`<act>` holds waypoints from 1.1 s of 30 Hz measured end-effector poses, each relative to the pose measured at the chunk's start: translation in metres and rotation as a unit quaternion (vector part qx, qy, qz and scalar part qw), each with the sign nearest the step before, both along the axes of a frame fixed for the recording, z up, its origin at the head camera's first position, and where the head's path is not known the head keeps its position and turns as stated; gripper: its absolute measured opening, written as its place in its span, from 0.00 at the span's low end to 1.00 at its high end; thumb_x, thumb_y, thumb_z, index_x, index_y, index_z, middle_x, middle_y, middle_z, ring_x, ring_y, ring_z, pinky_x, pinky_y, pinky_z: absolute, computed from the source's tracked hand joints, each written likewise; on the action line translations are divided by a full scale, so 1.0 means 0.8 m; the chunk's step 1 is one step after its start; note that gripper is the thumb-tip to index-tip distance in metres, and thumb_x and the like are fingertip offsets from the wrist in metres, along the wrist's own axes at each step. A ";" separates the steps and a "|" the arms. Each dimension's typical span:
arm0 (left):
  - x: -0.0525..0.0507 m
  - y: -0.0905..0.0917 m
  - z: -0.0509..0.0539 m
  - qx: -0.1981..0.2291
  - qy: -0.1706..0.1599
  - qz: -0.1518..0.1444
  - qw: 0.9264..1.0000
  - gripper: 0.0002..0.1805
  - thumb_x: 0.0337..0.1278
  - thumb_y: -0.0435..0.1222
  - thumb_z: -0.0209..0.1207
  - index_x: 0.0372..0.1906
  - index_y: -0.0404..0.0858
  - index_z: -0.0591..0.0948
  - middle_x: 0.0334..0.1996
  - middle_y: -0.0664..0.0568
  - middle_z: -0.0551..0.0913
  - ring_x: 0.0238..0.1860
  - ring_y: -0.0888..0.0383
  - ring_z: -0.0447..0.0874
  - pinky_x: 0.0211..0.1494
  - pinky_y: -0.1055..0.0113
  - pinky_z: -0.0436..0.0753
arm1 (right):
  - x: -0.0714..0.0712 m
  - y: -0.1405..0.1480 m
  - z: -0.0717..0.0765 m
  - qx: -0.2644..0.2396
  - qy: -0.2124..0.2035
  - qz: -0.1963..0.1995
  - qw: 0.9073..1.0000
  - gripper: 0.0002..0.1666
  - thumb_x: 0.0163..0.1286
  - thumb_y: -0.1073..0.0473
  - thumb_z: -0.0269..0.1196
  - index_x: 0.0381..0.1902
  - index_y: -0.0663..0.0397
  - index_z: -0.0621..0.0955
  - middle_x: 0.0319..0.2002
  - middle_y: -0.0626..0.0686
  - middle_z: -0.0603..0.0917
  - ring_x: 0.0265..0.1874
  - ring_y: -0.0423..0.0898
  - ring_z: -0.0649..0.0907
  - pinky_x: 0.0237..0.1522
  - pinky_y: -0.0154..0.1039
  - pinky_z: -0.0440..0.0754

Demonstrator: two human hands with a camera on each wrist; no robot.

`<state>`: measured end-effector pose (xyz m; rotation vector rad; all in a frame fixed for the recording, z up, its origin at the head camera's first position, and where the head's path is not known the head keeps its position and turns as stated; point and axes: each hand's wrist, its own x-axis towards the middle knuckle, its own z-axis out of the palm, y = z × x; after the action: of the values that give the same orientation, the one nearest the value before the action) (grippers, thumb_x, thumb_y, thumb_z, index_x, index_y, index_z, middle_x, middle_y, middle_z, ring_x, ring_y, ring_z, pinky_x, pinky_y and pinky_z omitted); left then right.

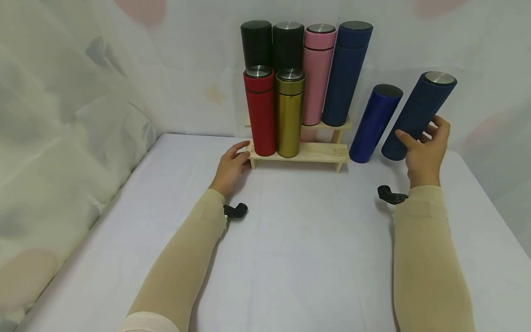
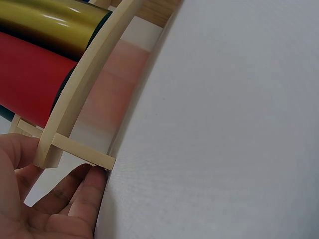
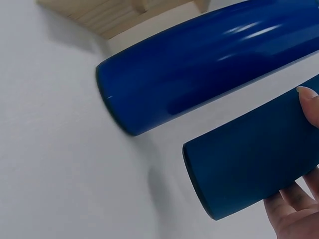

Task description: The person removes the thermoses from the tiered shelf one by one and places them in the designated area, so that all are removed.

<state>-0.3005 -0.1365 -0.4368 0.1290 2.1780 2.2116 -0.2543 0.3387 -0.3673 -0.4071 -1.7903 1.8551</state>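
My right hand (image 1: pixel 428 150) grips a dark navy thermos bottle (image 1: pixel 419 115) with a steel lid, thumb on one side and fingers on the other. Its base (image 3: pixel 199 184) appears just off the table in the right wrist view. Close by on its left, a shiny blue thermos bottle (image 1: pixel 375 123) stands on the table. At the left end of a two-tier wooden rack (image 1: pixel 317 152), my left hand (image 1: pixel 230 169) holds the lower plank, its fingers by the leg (image 2: pixel 82 151). A red bottle (image 1: pixel 261 113) and a gold bottle (image 1: pixel 289 115) stand on that lower tier.
On the upper tier behind stand a black bottle (image 1: pixel 256 44), a second black bottle (image 1: pixel 288 46), a pink bottle (image 1: pixel 318 76) and a navy bottle (image 1: pixel 346 76). White cloth covers the table (image 1: pixel 307 240). A patterned curtain (image 1: pixel 199 60) hangs behind and at the sides.
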 end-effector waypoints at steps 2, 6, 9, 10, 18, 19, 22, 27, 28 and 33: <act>0.001 0.000 0.000 -0.003 0.001 -0.001 1.000 0.26 0.84 0.37 0.57 0.80 0.44 0.75 0.70 0.39 0.77 0.67 0.46 0.81 0.67 0.58 0.83 | -0.002 0.001 -0.007 0.002 -0.011 0.003 1.000 0.48 0.70 0.63 0.78 0.79 0.29 0.68 0.73 0.48 0.68 0.73 0.46 0.71 0.76 0.44 0.67; -0.001 -0.001 -0.001 -0.002 0.002 -0.003 1.000 0.26 0.85 0.37 0.57 0.80 0.43 0.75 0.70 0.39 0.77 0.67 0.46 0.81 0.68 0.58 0.83 | -0.004 0.001 -0.017 0.019 -0.035 0.009 0.999 0.49 0.72 0.61 0.77 0.80 0.28 0.66 0.75 0.48 0.66 0.73 0.46 0.70 0.77 0.44 0.66; -0.001 -0.002 -0.002 0.001 0.003 -0.004 1.000 0.26 0.85 0.36 0.56 0.80 0.43 0.75 0.70 0.39 0.77 0.67 0.46 0.81 0.68 0.58 0.83 | -0.006 0.000 -0.023 0.032 -0.043 0.012 0.999 0.49 0.73 0.61 0.76 0.81 0.28 0.64 0.76 0.48 0.65 0.75 0.47 0.69 0.77 0.45 0.65; -0.002 -0.002 -0.002 0.001 0.004 -0.005 1.000 0.26 0.85 0.36 0.56 0.80 0.43 0.75 0.70 0.39 0.77 0.67 0.45 0.81 0.68 0.58 0.83 | -0.006 -0.001 -0.025 0.036 -0.044 0.014 0.998 0.49 0.73 0.60 0.76 0.81 0.28 0.64 0.77 0.49 0.65 0.75 0.48 0.68 0.77 0.45 0.65; -0.002 -0.001 -0.001 0.000 0.000 -0.002 1.000 0.25 0.84 0.36 0.57 0.79 0.44 0.76 0.70 0.38 0.77 0.66 0.45 0.82 0.67 0.57 0.84 | -0.007 -0.003 -0.035 0.037 -0.047 0.031 0.998 0.49 0.76 0.58 0.74 0.83 0.27 0.61 0.81 0.49 0.61 0.79 0.48 0.65 0.80 0.47 0.61; -0.002 0.000 -0.001 0.001 0.000 -0.002 1.000 0.25 0.84 0.36 0.57 0.79 0.44 0.76 0.70 0.38 0.78 0.66 0.45 0.82 0.67 0.57 0.84 | -0.008 -0.003 -0.036 0.032 -0.044 0.032 0.998 0.49 0.76 0.58 0.74 0.83 0.27 0.61 0.81 0.49 0.61 0.79 0.48 0.65 0.81 0.47 0.61; -0.003 -0.001 -0.001 0.005 0.001 -0.002 1.000 0.26 0.84 0.36 0.57 0.79 0.43 0.76 0.69 0.38 0.78 0.65 0.44 0.82 0.66 0.57 0.84 | -0.008 -0.002 -0.036 0.030 -0.040 0.032 0.998 0.49 0.76 0.58 0.74 0.83 0.27 0.61 0.81 0.49 0.61 0.79 0.48 0.65 0.80 0.47 0.61; -0.001 -0.001 -0.002 0.008 0.002 -0.002 1.000 0.26 0.84 0.35 0.57 0.80 0.42 0.75 0.69 0.38 0.78 0.65 0.44 0.82 0.66 0.58 0.84 | -0.008 -0.004 -0.036 0.040 -0.043 0.034 0.998 0.48 0.77 0.58 0.73 0.83 0.27 0.60 0.81 0.50 0.61 0.78 0.48 0.65 0.80 0.46 0.60; -0.001 -0.001 -0.002 0.008 0.002 -0.002 1.000 0.26 0.84 0.36 0.57 0.80 0.42 0.75 0.69 0.38 0.78 0.65 0.44 0.82 0.66 0.58 0.84 | -0.007 -0.004 -0.035 0.042 -0.045 0.034 0.998 0.48 0.77 0.58 0.73 0.84 0.27 0.60 0.81 0.50 0.61 0.79 0.48 0.65 0.80 0.46 0.60; 0.000 0.000 -0.001 0.007 0.000 -0.002 1.000 0.25 0.84 0.36 0.57 0.79 0.43 0.76 0.69 0.38 0.78 0.65 0.45 0.82 0.66 0.58 0.84 | -0.005 -0.005 -0.035 0.047 -0.049 0.036 0.997 0.49 0.78 0.58 0.72 0.84 0.28 0.59 0.82 0.50 0.61 0.79 0.48 0.64 0.81 0.46 0.60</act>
<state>-0.3006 -0.1368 -0.4373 0.1320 2.1598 2.2256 -0.2585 0.3345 -0.3951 -0.4095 -1.9726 1.8181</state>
